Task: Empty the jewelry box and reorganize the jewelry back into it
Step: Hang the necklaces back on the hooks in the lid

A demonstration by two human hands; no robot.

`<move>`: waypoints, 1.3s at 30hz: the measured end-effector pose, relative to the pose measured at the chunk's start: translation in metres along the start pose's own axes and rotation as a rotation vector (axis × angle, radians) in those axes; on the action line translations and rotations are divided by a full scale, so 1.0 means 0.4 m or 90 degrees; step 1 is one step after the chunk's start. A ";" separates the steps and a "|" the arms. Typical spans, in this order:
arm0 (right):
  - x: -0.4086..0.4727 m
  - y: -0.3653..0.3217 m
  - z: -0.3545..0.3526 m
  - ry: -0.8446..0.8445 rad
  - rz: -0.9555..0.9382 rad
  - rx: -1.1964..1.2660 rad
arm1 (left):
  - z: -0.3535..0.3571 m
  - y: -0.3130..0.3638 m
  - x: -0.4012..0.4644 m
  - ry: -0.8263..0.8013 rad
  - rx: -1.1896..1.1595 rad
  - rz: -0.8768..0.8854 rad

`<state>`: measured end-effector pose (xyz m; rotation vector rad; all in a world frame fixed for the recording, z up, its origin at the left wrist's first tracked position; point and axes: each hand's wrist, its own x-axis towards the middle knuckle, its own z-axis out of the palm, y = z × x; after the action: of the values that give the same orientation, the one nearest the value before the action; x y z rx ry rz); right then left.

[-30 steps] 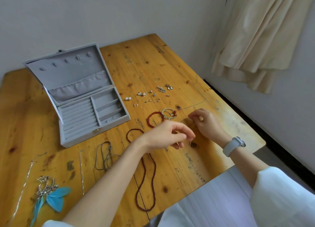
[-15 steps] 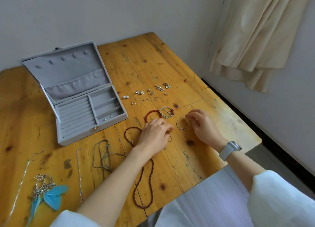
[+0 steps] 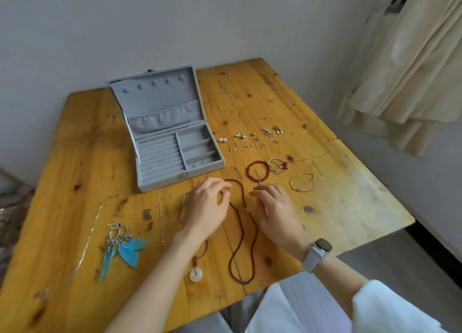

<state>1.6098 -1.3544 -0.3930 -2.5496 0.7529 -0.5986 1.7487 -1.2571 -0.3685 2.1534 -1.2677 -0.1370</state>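
Note:
The grey jewelry box [image 3: 175, 182] stands open on the wooden table [image 3: 350, 207], its compartments almost bare. A long red bead necklace [image 3: 243, 232] lies in front of it. My left hand [image 3: 207, 207] pinches the necklace's upper end between thumb and forefinger. My right hand [image 3: 275, 212] hovers just right of the strand with relaxed fingers and holds nothing. To the right lie a red bead bracelet [image 3: 258, 171], a green cord bracelet [image 3: 277, 163] and a thin gold bangle [image 3: 302, 182]. Several small earrings [image 3: 257, 137] and two pearl studs [image 3: 222, 139] sit behind them.
A blue feather ornament [image 3: 125, 245], a white ring pendant [image 3: 195, 274] and thin chains [image 3: 161, 215] lie on the left part of the table. A cream curtain [image 3: 412, 70] hangs at the right. The table's near edge runs just below my wrists.
My right hand has let go of the thin gold bangle, which now lies on the table. Both hands have moved left to the long red necklace. The view has shifted.

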 end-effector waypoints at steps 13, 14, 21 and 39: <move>0.024 -0.310 0.183 -0.118 -0.159 0.047 | -0.258 -0.307 -0.273 0.179 -0.004 -0.278; 0.029 -0.328 0.191 -0.114 -0.162 0.035 | -0.274 -0.327 -0.274 0.191 0.009 -0.297; 0.075 -0.389 0.228 -0.107 -0.164 0.009 | -0.327 -0.449 -0.209 0.153 0.019 -0.406; 0.202 -0.432 0.205 -0.214 -0.071 0.211 | -0.377 -0.387 -0.130 0.025 -0.275 -0.256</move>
<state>1.7828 -1.2473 -0.3520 -2.3079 0.3619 -0.2865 1.8958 -1.0921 -0.3468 1.9849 -0.6878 -0.4856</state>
